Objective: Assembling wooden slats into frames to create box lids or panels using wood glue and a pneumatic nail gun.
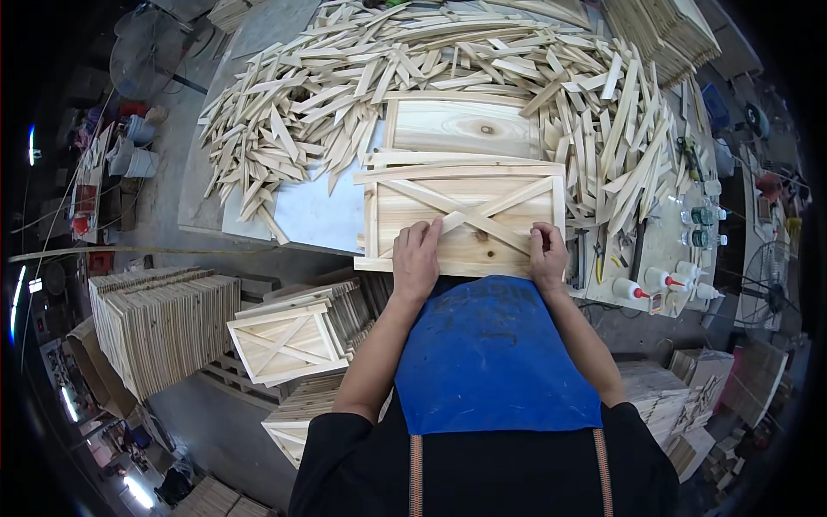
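Observation:
A framed wooden panel (508,191) lies at the table's near edge, with slats crossing in an X on its face. One long diagonal slat (491,226) runs from its upper left to its lower right. My left hand (418,258) rests over the lower left of the panel, fingers closed around a short wooden slat (451,222) whose tip touches the crossing. At the lower right, by the end of the long slat, my right hand (549,256) is closed with curled fingers; what they hold is hidden. Another framed panel (461,125) lies just beyond.
Loose wooden slats (345,95) are heaped across the table's far side and right. Glue bottles (662,277) with red tips, pliers (599,263) and small clear bottles (702,215) stand or lie at right. Panel stacks (164,323) and X-braced panels (284,342) stand at lower left.

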`<state>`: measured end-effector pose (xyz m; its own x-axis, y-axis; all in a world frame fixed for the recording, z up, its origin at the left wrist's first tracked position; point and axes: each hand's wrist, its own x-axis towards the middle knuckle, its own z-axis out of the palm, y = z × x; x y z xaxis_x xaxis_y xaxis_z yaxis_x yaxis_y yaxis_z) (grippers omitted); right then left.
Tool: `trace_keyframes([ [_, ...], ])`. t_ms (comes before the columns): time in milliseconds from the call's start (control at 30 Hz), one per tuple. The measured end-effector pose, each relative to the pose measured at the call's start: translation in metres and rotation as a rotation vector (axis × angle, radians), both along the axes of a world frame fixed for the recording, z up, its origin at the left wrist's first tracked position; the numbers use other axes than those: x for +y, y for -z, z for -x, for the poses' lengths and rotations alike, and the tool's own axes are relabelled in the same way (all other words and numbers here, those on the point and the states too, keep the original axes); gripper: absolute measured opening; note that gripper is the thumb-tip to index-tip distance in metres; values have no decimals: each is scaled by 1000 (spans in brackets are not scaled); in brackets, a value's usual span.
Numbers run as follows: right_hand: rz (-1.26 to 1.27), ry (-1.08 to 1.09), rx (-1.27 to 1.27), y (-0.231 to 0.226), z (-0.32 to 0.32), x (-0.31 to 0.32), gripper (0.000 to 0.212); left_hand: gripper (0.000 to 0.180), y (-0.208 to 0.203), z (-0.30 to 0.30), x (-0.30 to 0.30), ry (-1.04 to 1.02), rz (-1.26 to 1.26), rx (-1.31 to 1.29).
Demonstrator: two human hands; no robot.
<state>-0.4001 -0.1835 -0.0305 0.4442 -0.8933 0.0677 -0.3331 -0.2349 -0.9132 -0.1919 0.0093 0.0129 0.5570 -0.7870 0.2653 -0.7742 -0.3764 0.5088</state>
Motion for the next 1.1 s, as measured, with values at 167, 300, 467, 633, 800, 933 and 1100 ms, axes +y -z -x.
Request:
trace_keyframes([
  [167, 27, 24, -2, 4, 3, -2, 15, 51, 5, 2, 0, 30, -32, 1],
  [300, 20, 28, -21, 6, 3, 0, 15, 49, 2, -2, -7, 30, -38, -1],
  [467, 8, 48, -36, -6, -4, 2, 13, 46, -1, 4, 2, 10, -116, -16],
  [633, -23, 52, -38, -7, 0, 1, 13, 45, 1, 7, 1, 44, -131, -51],
  [800, -61, 55, -62, -7, 0, 2, 14, 45, 2, 8, -1, 52, -143, -50],
  [933, -62, 45, -58, -7, 1, 1, 14, 45, 2, 8, 0, 49, -188, -41],
  [1100, -66, 26, -28, -11, 1, 1, 14, 46, 1, 7, -2, 18, -231, -28],
])
